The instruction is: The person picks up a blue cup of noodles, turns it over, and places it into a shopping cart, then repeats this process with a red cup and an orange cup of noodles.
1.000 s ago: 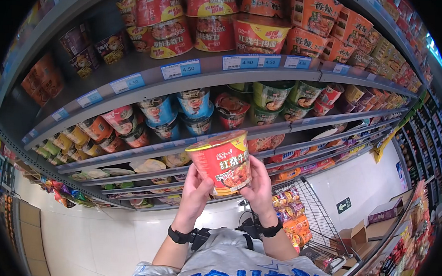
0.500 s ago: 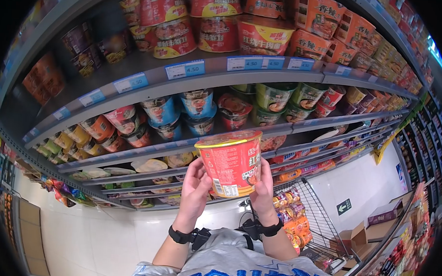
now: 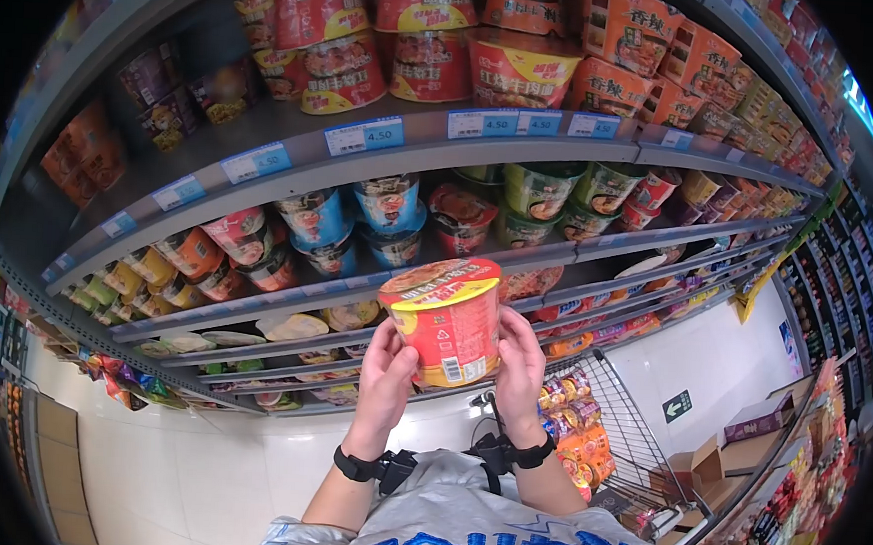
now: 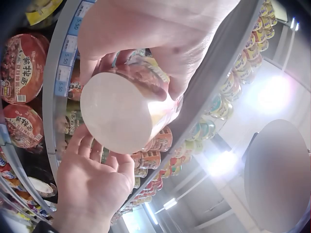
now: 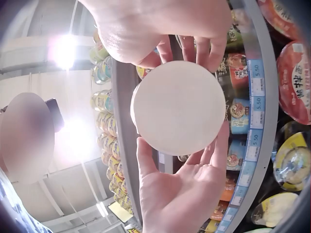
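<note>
Both hands hold up a red instant noodle bowl (image 3: pixel 448 337) with a yellow rim, in front of the shelves. Its printed lid and a side panel with a barcode face the head camera. My left hand (image 3: pixel 388 377) grips the bowl's left side, thumb along the wall. On the opposite side my right hand (image 3: pixel 520 376) holds the wall with bent fingers. Both wrist views look at the plain white base (image 5: pixel 180 108) of the bowl, with the right hand (image 5: pixel 170 26) above it and the left hand (image 5: pixel 187 191) below.
Shelves (image 3: pixel 620 154) packed with noodle bowls and price tags curve across the front. A shopping cart (image 3: pixel 636 421) with packaged noodles stands to the right, beside open cardboard boxes (image 3: pixel 708 464). Pale tiled floor (image 3: pixel 199 467) shows at the left.
The noodle bowl has been turned between the hands, from its large-lettered front to the barcode panel. It has also tipped, so more of the lid shows. Both hands keep hold of it.
</note>
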The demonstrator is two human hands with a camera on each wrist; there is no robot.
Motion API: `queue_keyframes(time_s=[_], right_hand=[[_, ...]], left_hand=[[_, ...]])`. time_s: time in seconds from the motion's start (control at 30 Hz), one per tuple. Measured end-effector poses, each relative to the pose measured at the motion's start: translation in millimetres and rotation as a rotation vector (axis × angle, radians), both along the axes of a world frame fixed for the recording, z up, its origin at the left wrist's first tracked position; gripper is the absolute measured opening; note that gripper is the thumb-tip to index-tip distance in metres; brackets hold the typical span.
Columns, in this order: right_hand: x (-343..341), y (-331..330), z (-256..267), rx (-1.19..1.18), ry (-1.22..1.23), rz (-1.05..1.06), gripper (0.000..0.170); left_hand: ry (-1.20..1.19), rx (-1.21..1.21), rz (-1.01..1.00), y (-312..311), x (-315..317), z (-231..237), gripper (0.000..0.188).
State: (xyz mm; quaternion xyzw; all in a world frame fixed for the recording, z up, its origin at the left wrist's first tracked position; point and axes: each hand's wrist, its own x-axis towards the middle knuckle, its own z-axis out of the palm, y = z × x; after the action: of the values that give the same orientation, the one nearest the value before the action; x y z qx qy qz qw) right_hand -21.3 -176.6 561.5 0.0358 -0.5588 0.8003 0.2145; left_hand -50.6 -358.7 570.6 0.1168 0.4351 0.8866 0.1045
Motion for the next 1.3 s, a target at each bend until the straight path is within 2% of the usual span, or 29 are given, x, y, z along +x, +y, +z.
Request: queue_keyframes(time_s=[0.07,0.13,0.27,0.33,0.43,0.57,0.67,0.87,0.93,1.0,1.1,1.17,1.2,1.27,1.3], right_hand=[[1.0,4.1,-2.8,-0.011,-0.005,-0.001,0.058],[0.8,5.4,2.3,-0.162,0.041,0.057,0.063],[0.3,5.5,-6.0,-0.188,0.089,0.081,0.073],[1.7,5.3,-6.7,-0.134,0.098,0.124,0.084],[1.3,4.7,-16.4,-0.177,0.061,0.185,0.081],[1.6,-0.6,-17.6,-0.27,0.025,0.227,0.084],[-2.0,-1.2,-18.6,-0.238,-0.041,0.228,0.077],[-6.7,-1.9,-1.6,-0.049,0.023,-0.052,0.042],[-5.0,4.2,-6.4,-0.067,-0.005,-0.038,0.042],[-3.4,10.8,-12.9,-0.085,-0.031,-0.029,0.043],[-0.1,17.5,-16.3,-0.216,-0.044,0.006,0.049],[3.8,20.0,-12.1,-0.204,0.027,0.089,0.063],[5.0,22.0,-13.1,-0.206,0.027,0.087,0.063],[8.3,26.6,-16.2,-0.125,0.074,0.192,0.079],[11.0,27.2,-17.9,-0.128,0.073,0.186,0.079]], left_hand=[[-0.047,0.012,-0.015,-0.3,0.3,-1.5,0.059],[-0.07,0.071,0.005,3.5,1.4,8.4,0.051],[-0.034,0.023,-0.019,3.4,1.9,8.5,0.05],[0.062,-0.092,0.014,4.0,3.9,5.9,0.058],[0.066,-0.038,-0.06,6.1,4.1,5.0,0.065],[0.032,0.017,-0.102,5.7,8.5,9.0,0.07],[0.007,-0.002,-0.062,3.4,10.0,9.3,0.07],[0.028,-0.046,0.066,5.5,11.0,-0.4,0.064],[-0.094,0.04,0.077,6.3,12.8,6.0,0.052],[-0.082,0.003,0.092,8.6,12.3,4.1,0.048],[-0.025,-0.077,0.09,11.7,11.5,-2.8,0.045],[0.018,-0.122,0.077,15.7,11.9,-3.7,0.046],[0.049,-0.108,0.054,19.8,12.5,-2.2,0.053],[0.079,-0.097,0.026,28.0,14.5,0.1,0.061],[0.05,-0.061,-0.005,32.1,16.1,1.0,0.067]])
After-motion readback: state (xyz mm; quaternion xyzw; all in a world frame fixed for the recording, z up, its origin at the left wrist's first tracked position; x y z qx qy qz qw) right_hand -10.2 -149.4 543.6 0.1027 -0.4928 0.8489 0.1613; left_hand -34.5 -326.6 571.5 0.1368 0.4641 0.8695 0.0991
